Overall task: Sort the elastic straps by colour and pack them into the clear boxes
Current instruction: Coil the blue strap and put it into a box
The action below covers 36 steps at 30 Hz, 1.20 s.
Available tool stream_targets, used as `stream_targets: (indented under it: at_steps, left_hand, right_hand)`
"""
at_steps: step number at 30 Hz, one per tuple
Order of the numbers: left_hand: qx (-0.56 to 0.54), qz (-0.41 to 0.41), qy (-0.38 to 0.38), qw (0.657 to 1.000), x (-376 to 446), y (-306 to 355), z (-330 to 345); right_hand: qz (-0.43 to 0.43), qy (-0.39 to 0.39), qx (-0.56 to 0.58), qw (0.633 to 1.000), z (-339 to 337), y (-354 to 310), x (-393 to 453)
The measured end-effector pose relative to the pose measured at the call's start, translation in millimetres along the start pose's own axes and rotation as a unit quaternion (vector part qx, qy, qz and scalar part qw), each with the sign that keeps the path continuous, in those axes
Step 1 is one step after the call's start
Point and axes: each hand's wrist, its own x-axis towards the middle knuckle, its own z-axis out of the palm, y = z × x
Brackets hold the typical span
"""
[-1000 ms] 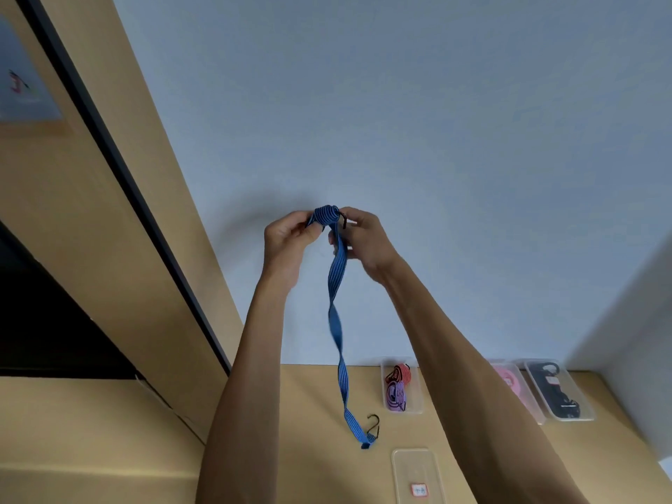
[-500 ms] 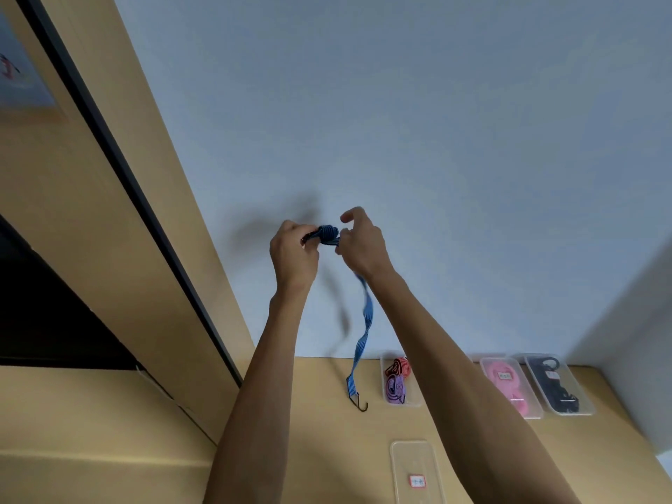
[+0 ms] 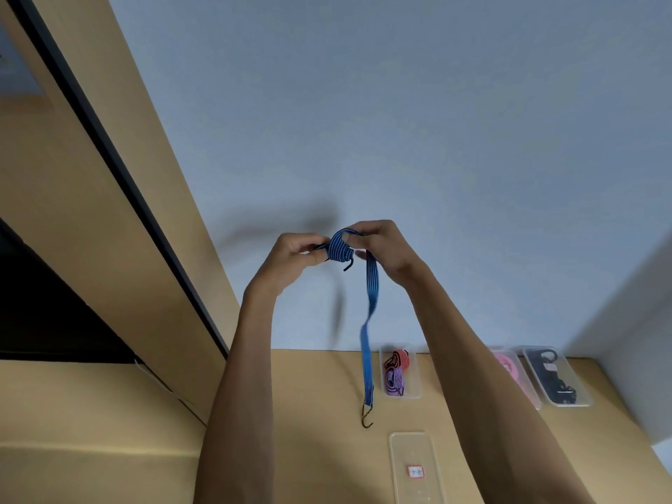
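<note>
A blue striped elastic strap (image 3: 371,296) is held up in front of the wall. My left hand (image 3: 291,256) and my right hand (image 3: 385,245) both pinch its wound-up top end, where a small black hook sticks out. The loose tail hangs down to a black hook (image 3: 366,418) just above the wooden table (image 3: 320,412). Against the wall stand clear boxes: one with a red and a purple strap (image 3: 399,372), one with a pink strap (image 3: 511,372), one with a black strap (image 3: 556,376). A clear lid-like box with a small label (image 3: 414,467) lies nearer to me.
A pale blue wall (image 3: 400,121) fills the background. A wooden panel with a dark frame (image 3: 109,147) runs diagonally at the left, with a dark opening below it. A white wall corner closes the right side.
The strap's hanging tail has swung from left to right and back down. My hands have kept winding the top end into a coil, staying close together.
</note>
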Motion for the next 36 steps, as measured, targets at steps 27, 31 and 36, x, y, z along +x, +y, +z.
stream_targets:
  at_steps: [27,31,36]
  left_hand:
    - [-0.071,0.070,0.248,0.964,20,20,26]
    - [-0.102,-0.011,0.236,0.966,25,21,22]
    - [-0.138,-0.066,0.126,0.980,27,26,23]
  right_hand:
    - [-0.108,0.124,0.034,0.986,21,-5,5]
    - [-0.149,0.120,0.017,0.981,20,-6,4]
    - [-0.175,0.152,0.015,0.973,21,-10,6]
